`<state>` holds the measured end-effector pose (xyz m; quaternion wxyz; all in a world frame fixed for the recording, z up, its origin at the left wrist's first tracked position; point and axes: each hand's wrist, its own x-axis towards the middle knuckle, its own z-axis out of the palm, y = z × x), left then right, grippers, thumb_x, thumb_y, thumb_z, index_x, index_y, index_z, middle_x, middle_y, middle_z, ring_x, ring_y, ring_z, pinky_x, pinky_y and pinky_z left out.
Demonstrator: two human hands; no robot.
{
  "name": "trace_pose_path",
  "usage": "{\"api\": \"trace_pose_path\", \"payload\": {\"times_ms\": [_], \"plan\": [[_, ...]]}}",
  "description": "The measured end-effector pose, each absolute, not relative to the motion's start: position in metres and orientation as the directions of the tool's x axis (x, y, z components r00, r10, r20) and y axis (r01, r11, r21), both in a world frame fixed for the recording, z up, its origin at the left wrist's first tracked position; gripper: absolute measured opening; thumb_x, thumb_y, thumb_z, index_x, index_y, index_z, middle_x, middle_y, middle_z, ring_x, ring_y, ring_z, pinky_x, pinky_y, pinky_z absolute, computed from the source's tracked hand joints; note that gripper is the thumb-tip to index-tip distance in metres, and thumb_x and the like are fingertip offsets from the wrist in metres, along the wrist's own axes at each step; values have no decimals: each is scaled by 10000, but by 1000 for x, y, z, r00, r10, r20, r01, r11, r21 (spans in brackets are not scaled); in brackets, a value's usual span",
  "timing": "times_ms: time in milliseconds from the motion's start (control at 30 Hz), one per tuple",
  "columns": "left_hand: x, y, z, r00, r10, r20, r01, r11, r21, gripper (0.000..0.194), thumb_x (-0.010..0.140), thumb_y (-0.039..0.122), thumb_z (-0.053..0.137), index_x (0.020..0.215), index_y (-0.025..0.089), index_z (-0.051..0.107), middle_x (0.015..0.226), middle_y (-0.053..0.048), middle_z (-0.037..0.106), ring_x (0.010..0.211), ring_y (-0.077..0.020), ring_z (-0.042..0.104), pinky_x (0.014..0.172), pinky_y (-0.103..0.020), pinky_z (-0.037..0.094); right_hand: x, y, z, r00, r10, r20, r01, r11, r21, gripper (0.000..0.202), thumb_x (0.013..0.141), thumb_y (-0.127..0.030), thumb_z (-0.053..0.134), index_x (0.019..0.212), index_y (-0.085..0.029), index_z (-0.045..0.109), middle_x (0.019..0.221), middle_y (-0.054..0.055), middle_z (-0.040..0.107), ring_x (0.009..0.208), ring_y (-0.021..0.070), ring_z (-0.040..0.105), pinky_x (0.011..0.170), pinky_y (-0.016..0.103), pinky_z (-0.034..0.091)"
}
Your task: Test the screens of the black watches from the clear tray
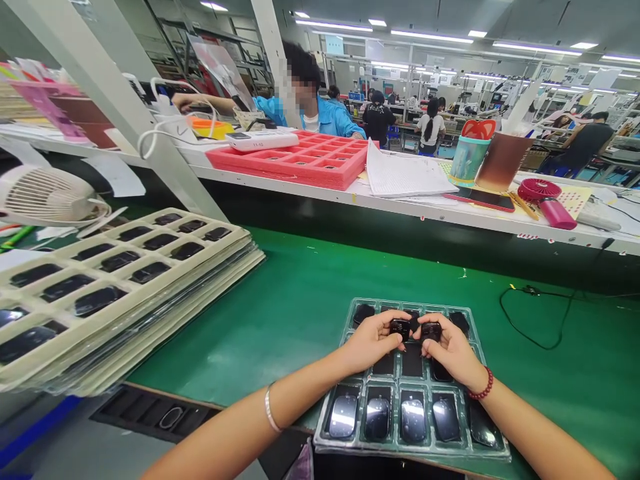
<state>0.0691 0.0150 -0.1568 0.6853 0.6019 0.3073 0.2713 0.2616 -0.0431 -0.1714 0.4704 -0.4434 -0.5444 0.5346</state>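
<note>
Over a clear plastic tray (415, 452), my left hand (373, 343) pinches a small black rounded-rectangular device (400, 328) between thumb and fingers. A second black device (431, 331) of like shape is gripped in my right hand (453, 350), close beside the first. Both resemble smartwatch bodies, and faint pale markings show on their faces. In the tray's near row lie several glossy black devices (413, 419), each in its own compartment. Dark pads line some middle compartments, such as the black pad (413, 361). My hands and forearms hide part of the far and middle rows.
At left stands a tall stack of cream trays (220, 257) holding dark devices. A white fan (45, 193) is behind it. On the raised shelf are a red foam tray (345, 175), papers (405, 172) and cups (470, 160). A black cable (543, 347) lies right. A co-worker (320, 113) sits opposite.
</note>
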Motion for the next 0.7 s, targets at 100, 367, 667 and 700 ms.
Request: {"api": "trace_pose_path", "payload": {"times_ms": [100,367,667,700], "plan": [[69,15,-158,661,744,-98,0,131,991,336,758,190,585,1091,152,565,883,-68,630,684,-159,635,548,-213,411,261,-43,-171,-157,987,19,3,20,-1000,273,818,-303,594,1056,-196,513,855,31,588,598,113,551,576,267,487],[70,15,-156,666,740,-97,-18,146,989,372,709,85,561,1076,147,566,960,-77,636,707,-149,639,654,-249,463,262,-44,-172,-171,985,30,17,34,-999,334,794,-206,583,1112,-212,481,952,42,581,677,122,585,627,266,492],[69,16,-160,651,756,-70,-32,120,992,278,758,241,611,1018,142,610,876,-58,628,640,-129,598,666,-271,482,264,-44,-172,-181,983,27,29,33,-999,257,875,-360,525,1068,-190,522,884,53,610,600,124,589,573,268,473],[69,16,-159,645,761,-69,-28,114,993,289,740,216,624,1019,145,608,871,-55,627,645,-131,600,675,-273,482,264,-44,-171,-185,982,29,31,35,-999,267,863,-352,544,1077,-195,519,895,53,608,617,127,593,581,269,474]]}}
